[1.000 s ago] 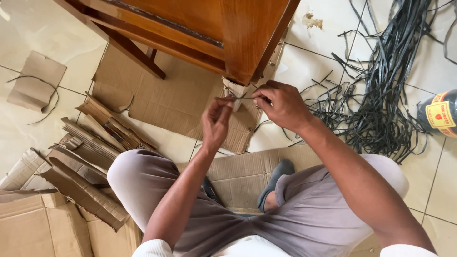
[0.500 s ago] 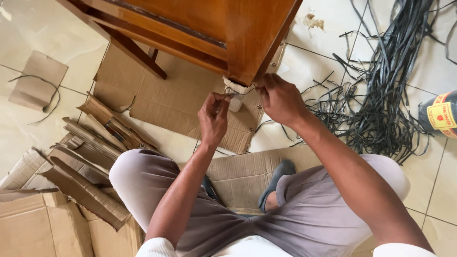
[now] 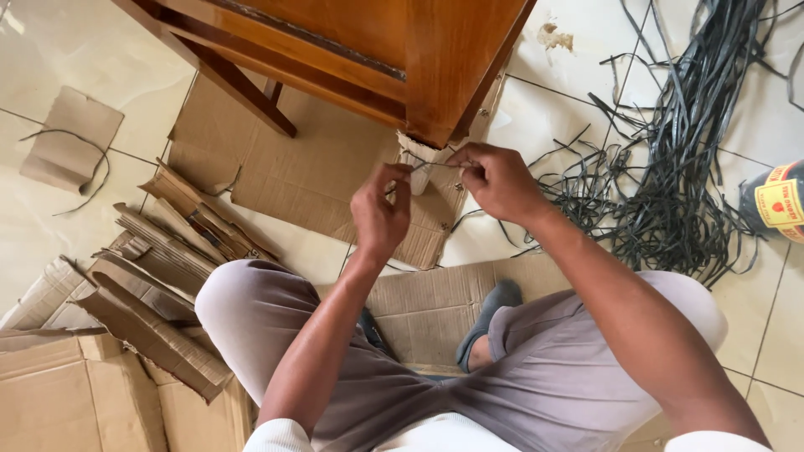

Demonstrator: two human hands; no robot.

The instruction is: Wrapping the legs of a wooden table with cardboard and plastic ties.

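Grey strap pinched by left hand and right hand fingers | red-yellow-labelled bottle far right

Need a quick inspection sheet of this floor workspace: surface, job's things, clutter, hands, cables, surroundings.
Surface: pale tiled floor, flat cardboard sheet under the furniture.
Job's things: thin dark strap stretched between both hands at the cardboard-wrapped wooden leg.
Clutter: torn cardboard strips, cardboard box, loose cardboard piece.
Hands: left hand and right hand each pinch the strap.
Cables: tangled pile of dark straps at right.
Surroundings: wooden furniture above, dark bottle at right edge.
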